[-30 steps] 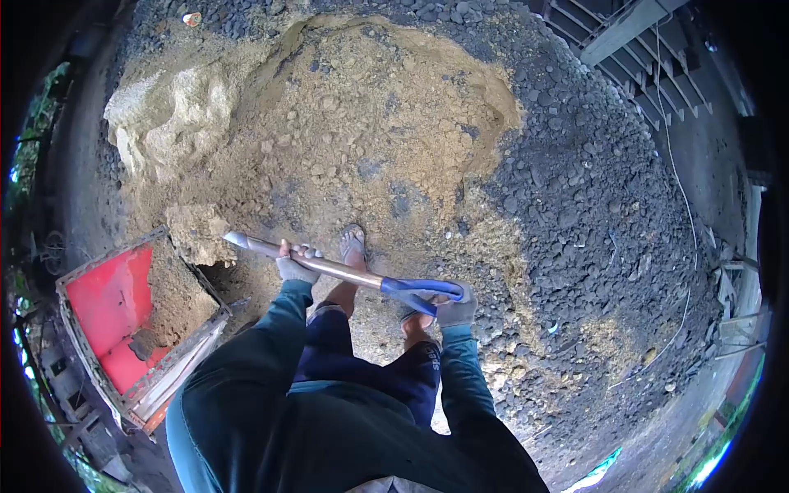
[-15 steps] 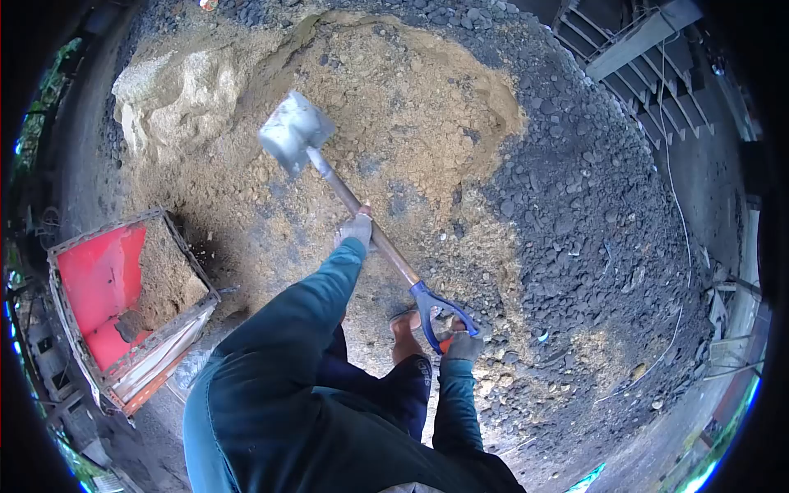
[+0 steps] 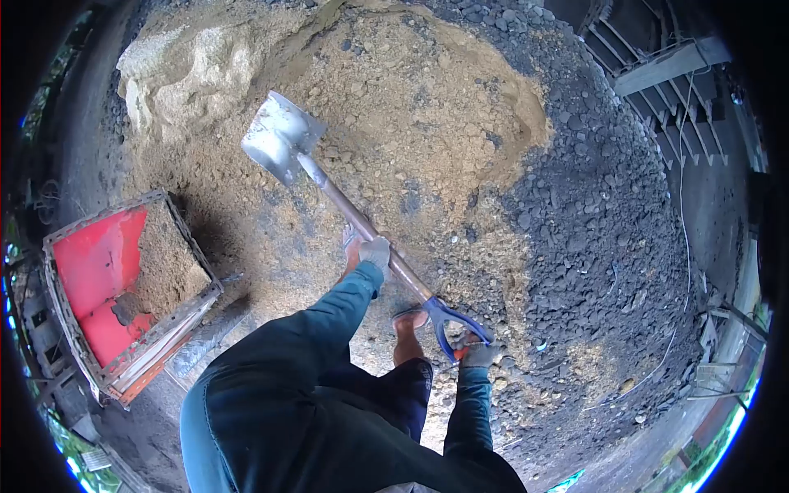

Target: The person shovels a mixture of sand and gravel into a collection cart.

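A shovel [image 3: 349, 212] with a metal blade, a wooden shaft and a blue D-shaped handle slants across the middle of the view. My left hand [image 3: 376, 252], in a grey glove, is closed round the shaft about midway. At the lower right end, my right hand [image 3: 479, 354], gloved too, grips the handle with its orange-red crossbar. The blade [image 3: 281, 135] holds no visible load and sits over the brown sand [image 3: 419, 123]. To the left stands a red-lined box [image 3: 99, 271] with a heap of sand [image 3: 168, 263] along its right side.
Dark gravel [image 3: 592, 222] spreads over the right side. A pale lumpy mound [image 3: 189, 78] rises at the upper left. A slatted metal frame [image 3: 670, 82] stands at the upper right, with a thin cable [image 3: 684, 205] running down from it. My feet [image 3: 408, 319] are below the shaft.
The shovel has shifted slightly; its blade is a little farther left and its handle lower right. My left hand has moved down and right, still on the shaft. The view has shifted slightly.
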The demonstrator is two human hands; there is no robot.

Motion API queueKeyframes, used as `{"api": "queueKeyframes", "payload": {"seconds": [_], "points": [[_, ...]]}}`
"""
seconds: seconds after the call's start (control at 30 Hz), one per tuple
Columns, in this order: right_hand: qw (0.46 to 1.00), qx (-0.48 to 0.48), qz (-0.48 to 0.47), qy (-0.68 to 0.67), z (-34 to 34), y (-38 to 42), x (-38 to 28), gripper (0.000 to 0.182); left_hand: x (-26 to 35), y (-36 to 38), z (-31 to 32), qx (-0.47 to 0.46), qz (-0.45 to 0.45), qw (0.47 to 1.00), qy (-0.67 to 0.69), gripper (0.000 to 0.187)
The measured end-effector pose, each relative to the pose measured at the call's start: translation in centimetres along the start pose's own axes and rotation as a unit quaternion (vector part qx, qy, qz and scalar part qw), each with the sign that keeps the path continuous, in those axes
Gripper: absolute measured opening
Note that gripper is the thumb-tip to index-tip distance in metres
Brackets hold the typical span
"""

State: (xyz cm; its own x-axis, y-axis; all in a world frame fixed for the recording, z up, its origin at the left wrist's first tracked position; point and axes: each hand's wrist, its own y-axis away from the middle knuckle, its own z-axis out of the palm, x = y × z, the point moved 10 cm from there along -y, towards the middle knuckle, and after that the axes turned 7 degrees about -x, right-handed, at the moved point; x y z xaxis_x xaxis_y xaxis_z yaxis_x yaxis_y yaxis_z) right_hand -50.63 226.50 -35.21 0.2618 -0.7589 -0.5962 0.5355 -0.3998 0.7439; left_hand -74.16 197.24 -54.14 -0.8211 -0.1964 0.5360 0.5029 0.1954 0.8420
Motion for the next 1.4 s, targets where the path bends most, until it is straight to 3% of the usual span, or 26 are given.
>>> {"api": "queueKeyframes", "payload": {"seconds": [0.03, 0.1, 0.13, 0.2, 0.3, 0.33, 0.4, 0.43, 0.47, 0.53, 0.57, 0.6, 0.67, 0.7, 0.73, 0.77, 0.8, 0.83, 0.87, 0.9, 0.93, 0.97, 1.03, 1.17, 1.27, 1.4], "points": [[0.947, 0.068, -0.189, 0.252, 1.1, -2.5, -0.6, 0.006, 3.6, -1.5, -1.5, 0.042, 0.025, 0.998, -0.033, 0.026], [0.952, 0.002, -0.087, 0.294, 8.6, -4.3, 4.1, 0.008, 11.7, -2.4, -3.3, 0.103, 0.044, 0.99, -0.082, 0.027], [0.975, 0.049, -0.052, 0.211, 10.3, -4.2, 7.8, 0.008, 11.8, -6.6, -3.6, 0.063, -0.007, 0.987, -0.147, 0.026], [1.0, 0.004, 0.009, -0.024, 15.2, -1.5, 8.8, 0.009, 7.4, -13.9, -3.9, -0.029, -0.118, 0.954, -0.274, 0.026], [0.995, -0.008, 0.007, 0.095, 13.0, 3.8, 6.7, 0.015, 4.0, -6.2, -2.6, 0.009, 0.081, 0.994, -0.071, 0.031], [0.991, -0.002, 0.02, 0.132, 11.5, 5.0, 4.5, 0.018, 6.0, -3.9, -1.7, 0.058, 0.132, 0.932, -0.331, 0.026], [0.985, 0.059, 0.042, 0.159, 5.2, 7.7, 2.5, 0.018, -0.5, -1.7, -0.5, 0.031, 0.048, 0.913, -0.404, 0.02], [0.988, 0.096, -0.019, 0.121, 3.0, 9.2, 0.2, 0.016, -7.9, -1.6, 0.7, -0.044, -0.074, 0.972, -0.218, 0.018], [0.976, 0.177, 0.025, 0.125, -1.3, 11.0, -0.4, 0.013, -11.8, 3.1, 3.6, -0.136, -0.259, 0.953, -0.081, 0.012], [0.949, 0.309, 0.028, 0.049, -13.5, 14.7, 1.2, 0.009, -18.2, 7.9, 6.8, -0.142, -0.231, 0.954, 0.127, 0.008], [0.925, 0.343, 0.122, -0.104, -14.2, 17.5, 2.3, 0.005, -19.2, 10.4, 7.7, -0.144, -0.25, 0.945, 0.155, 0.007], [0.897, 0.427, 0.109, 0.021, -18.6, 20.0, 1.5, 0.005, -18.9, 12.0, 8.3, -0.145, -0.287, 0.936, 0.141, 0.007], [0.868, 0.481, 0.103, 0.071, -22.1, 21.8, 1.6, 0.01, -17.2, 14.2, 9.0, -0.144, -0.344, 0.922, 0.1, 0.006], [0.863, 0.481, 0.113, 0.103, -22.2, 20.1, 2.5, 0.005, -16.3, 13.6, 9.3, -0.146, -0.357, 0.919, 0.086, 0.006], [0.858, 0.48, 0.122, 0.137, -21.7, 18.0, 2.8, 0.015, -15.4, 12.4, 9.7, -0.146, -0.364, 0.917, 0.078, 0.005], [0.859, 0.474, 0.084, 0.178, -16.5, 14.5, 1.6, 0.011, -14.4, 10.3, 9.9, -0.142, -0.364, 0.918, 0.074, 0.005], [0.873, 0.454, 0.054, 0.173, -17.2, 10.2, 4.0, 0.009, -12.7, 7.6, 10.2, -0.141, -0.355, 0.921, 0.072, 0.005], [0.899, 0.391, 0.042, 0.194, -9.1, 5.9, 3.0, 0.006, -10.9, 4.0, 10.2, -0.135, -0.34, 0.927, 0.078, 0.005], [0.913, 0.373, -0.003, 0.163, -7.4, 1.7, 5.3, 0.005, -8.3, -0.6, 9.7, -0.129, -0.318, 0.934, 0.097, 0.006], [0.926, 0.317, 0.039, 0.199, -0.3, -1.8, 5.3, 0.004, -7.4, -7.1, 9.3, -0.171, -0.273, 0.933, 0.162, 0.006], [0.95, 0.252, 0.01, 0.185, 4.3, -5.0, 5.5, 0.004, -2.0, -8.9, 8.8, -0.17, -0.291, 0.931, 0.137, 0.006], [0.933, 0.272, -0.002, 0.234, 5.2, -7.7, 6.6, 0.008, 2.4, -10.2, 8.1, -0.141, -0.298, 0.938, 0.106, 0.008], [0.888, 0.284, -0.145, 0.331, 12.5, -7.6, 2.1, 0.013, 7.1, -14.1, 7.4, -0.143, -0.185, 0.962, 0.139, 0.017], [0.901, 0.201, -0.179, 0.34, 9.0, -9.6, 3.0, 0.014, 6.4, -12.6, 6.9, -0.142, -0.193, 0.957, 0.162, 0.016], [0.928, 0.18, -0.195, 0.262, 8.2, -6.1, 0.7, 0.01, 5.4, -7.8, 5.4, -0.222, -0.18, 0.911, 0.296, 0.016], [0.838, 0.07, -0.277, 0.464, 11.9, -0.5, -4.6, 0.008, 10.2, 4.1, -1.5, -0.204, -0.143, 0.875, 0.416, 0.031]]}}
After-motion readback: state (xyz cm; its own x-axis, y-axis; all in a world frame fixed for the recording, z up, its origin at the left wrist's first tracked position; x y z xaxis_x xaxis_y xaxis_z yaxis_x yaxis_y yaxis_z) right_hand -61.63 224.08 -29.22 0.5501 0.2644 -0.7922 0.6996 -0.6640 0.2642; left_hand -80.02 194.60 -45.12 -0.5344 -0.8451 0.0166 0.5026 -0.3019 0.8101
